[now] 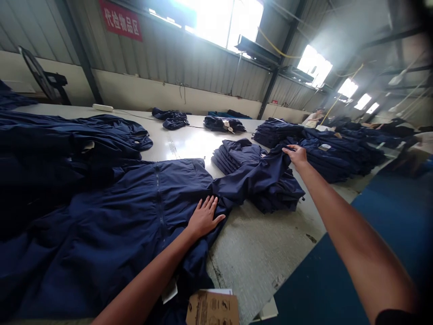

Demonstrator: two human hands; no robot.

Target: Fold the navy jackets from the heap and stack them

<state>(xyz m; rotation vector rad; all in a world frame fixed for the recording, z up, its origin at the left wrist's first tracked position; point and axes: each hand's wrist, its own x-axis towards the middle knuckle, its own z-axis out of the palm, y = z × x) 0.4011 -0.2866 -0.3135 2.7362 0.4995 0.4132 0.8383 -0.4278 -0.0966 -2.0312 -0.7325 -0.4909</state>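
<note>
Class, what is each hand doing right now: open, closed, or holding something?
Left hand: open, flat on the navy garment.
Right hand: open, touching the navy sleeve.

Navy garment [111, 216], mottled grey table [257, 253], red sign [120, 20] with white lettering

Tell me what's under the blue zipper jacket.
The jacket's sleeve lies over a folded blue pile; the rest lies on a pale table. What's right beneath is covered, so unseen.
</note>
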